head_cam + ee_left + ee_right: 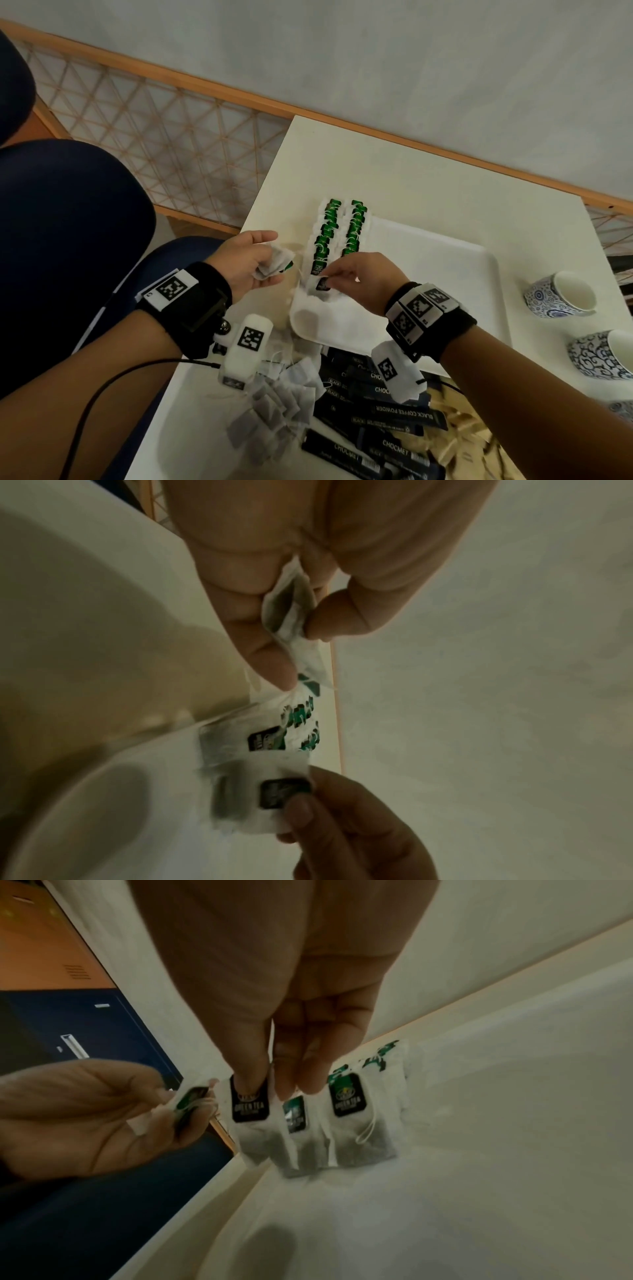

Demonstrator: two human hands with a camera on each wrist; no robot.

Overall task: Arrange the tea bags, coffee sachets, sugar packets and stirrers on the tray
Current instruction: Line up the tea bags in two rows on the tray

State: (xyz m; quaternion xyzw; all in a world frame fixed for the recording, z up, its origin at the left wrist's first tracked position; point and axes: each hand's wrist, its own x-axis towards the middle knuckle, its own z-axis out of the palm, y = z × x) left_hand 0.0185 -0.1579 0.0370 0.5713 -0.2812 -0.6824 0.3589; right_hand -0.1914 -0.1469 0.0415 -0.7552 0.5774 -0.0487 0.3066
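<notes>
Tea bags (337, 236) lie in two overlapping rows along the left edge of the white tray (445, 267), green tags up, the rows running away from the person toward the table's far edge. At the near end of the left row the right hand (363, 277) pinches one bag (320, 287) by its dark tag between thumb and fingertips, the bag hanging flat over the tray, tag end toward the rows and pouch toward the person. Beside it, off the tray's left edge, the left hand (248, 260) curls around a small bunch of bags (275, 262), thumb pressing them against the fingers. On the table (411, 171) in front of the tray sit a loose heap of tea bags (274, 407), dark coffee sachets (383, 411) lying crosswise, and pale packets (459, 435) further right. Two blue-patterned cups (561, 294) stand right of the tray.
</notes>
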